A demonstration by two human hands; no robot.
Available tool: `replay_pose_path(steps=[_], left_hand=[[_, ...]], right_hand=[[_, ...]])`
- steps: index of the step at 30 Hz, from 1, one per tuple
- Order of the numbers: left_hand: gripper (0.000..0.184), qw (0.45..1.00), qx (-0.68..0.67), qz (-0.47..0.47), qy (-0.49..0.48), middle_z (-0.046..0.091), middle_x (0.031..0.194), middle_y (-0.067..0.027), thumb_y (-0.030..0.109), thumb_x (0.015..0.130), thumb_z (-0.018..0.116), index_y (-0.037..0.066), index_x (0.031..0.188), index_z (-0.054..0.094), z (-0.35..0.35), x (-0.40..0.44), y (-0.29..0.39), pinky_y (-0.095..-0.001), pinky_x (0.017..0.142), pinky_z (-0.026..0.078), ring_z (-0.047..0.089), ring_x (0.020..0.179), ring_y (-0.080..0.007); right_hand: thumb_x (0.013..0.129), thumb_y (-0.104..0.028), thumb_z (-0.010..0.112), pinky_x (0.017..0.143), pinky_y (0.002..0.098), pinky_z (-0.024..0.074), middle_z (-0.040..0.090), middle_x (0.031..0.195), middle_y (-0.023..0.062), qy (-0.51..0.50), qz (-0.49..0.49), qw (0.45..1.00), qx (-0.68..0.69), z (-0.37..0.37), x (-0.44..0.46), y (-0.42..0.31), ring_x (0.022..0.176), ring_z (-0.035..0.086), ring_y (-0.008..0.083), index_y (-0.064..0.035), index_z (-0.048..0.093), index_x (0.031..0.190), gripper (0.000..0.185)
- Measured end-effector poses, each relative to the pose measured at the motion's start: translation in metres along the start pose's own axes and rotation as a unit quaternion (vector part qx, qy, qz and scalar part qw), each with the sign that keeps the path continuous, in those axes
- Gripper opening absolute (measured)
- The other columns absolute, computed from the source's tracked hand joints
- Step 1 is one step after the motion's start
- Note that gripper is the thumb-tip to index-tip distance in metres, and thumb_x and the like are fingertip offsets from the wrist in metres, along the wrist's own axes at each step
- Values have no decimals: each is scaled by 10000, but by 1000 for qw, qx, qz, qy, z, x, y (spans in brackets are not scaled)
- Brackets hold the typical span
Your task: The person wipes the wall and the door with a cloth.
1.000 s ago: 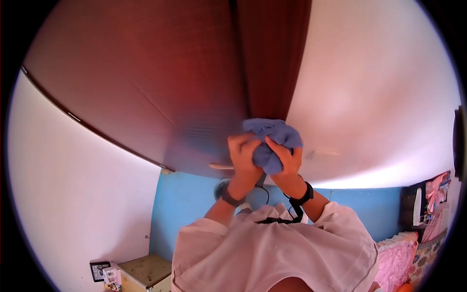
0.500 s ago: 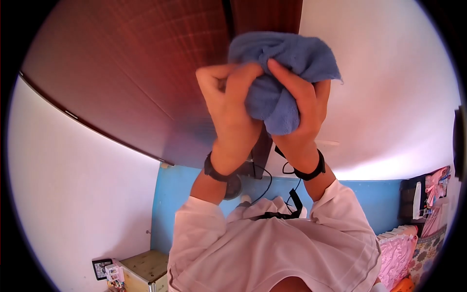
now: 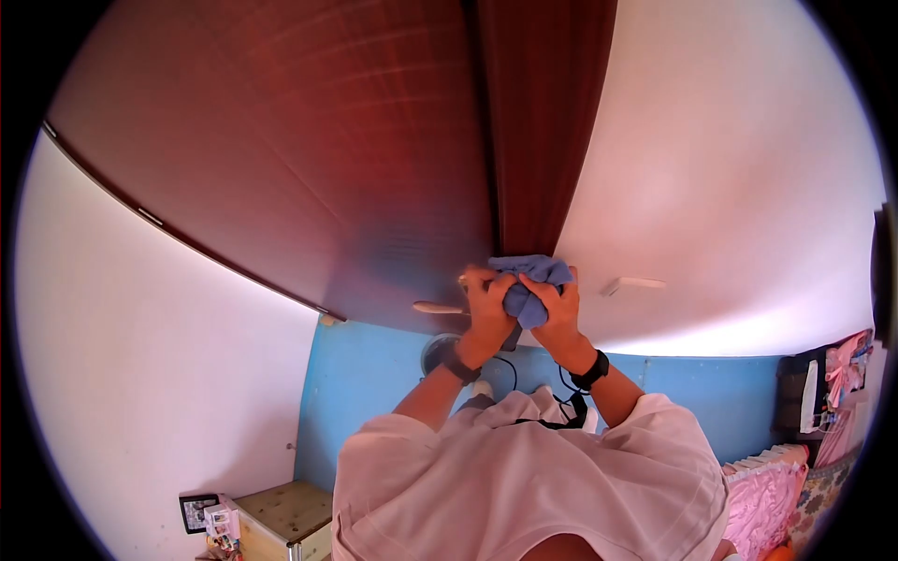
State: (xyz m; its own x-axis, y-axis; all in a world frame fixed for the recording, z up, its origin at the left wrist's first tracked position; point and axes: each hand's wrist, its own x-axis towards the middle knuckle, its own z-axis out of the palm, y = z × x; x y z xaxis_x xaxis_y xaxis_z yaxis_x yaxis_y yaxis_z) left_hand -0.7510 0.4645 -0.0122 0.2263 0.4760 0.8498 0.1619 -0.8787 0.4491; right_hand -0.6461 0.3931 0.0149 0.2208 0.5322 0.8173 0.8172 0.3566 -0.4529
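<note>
A bunched blue cloth is pressed between my two hands, low against the dark brown door frame. My left hand closes on the cloth's left side, next to a door handle on the dark reddish-brown door. My right hand grips its right side, with the thumb over the folds. Folds of cloth hide some of my fingers. Dark bands circle both wrists.
White wall surface lies to the right, with a pale handle-like piece on it. Below are a blue floor, a black cable and a round dark object. A wooden cabinet stands lower left, pink fabric lower right.
Both hands have moved down and farther from the camera with the blue cloth, from high on the door frame to about handle height. The door handle now shows.
</note>
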Motion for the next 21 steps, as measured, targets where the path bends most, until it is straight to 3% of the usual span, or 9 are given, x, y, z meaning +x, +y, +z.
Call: replay_pose_path(steps=[7, 14, 21], left_hand=[[416, 999, 6, -31, -33, 411, 935, -130, 47, 635, 697, 79, 1014, 527, -1, 7, 7, -386, 703, 381, 450, 840, -300], [400, 996, 43, 65, 46, 424, 914, -105, 62, 613, 708, 103, 994, 593, -21, 92, 38, -350, 683, 378, 451, 821, -270], [405, 993, 6, 90, 76, 444, 898, -97, 52, 598, 712, 115, 987, 623, -37, 147, 60, -340, 670, 386, 460, 817, -260]], right_hand=[[634, -56, 725, 676, 409, 498, 539, 1022, 194, 32, -6, 999, 22, -1, 10, -2, 889, 546, 367, -92, 660, 1040, 412], [632, -29, 733, 724, 397, 483, 512, 1063, 179, 95, -26, 995, 2, -18, 74, -36, 916, 536, 354, -122, 676, 1052, 434], [599, -69, 775, 801, 384, 446, 494, 1087, 158, 187, -85, 978, -23, -20, 124, -57, 947, 531, 320, -103, 691, 1026, 437]])
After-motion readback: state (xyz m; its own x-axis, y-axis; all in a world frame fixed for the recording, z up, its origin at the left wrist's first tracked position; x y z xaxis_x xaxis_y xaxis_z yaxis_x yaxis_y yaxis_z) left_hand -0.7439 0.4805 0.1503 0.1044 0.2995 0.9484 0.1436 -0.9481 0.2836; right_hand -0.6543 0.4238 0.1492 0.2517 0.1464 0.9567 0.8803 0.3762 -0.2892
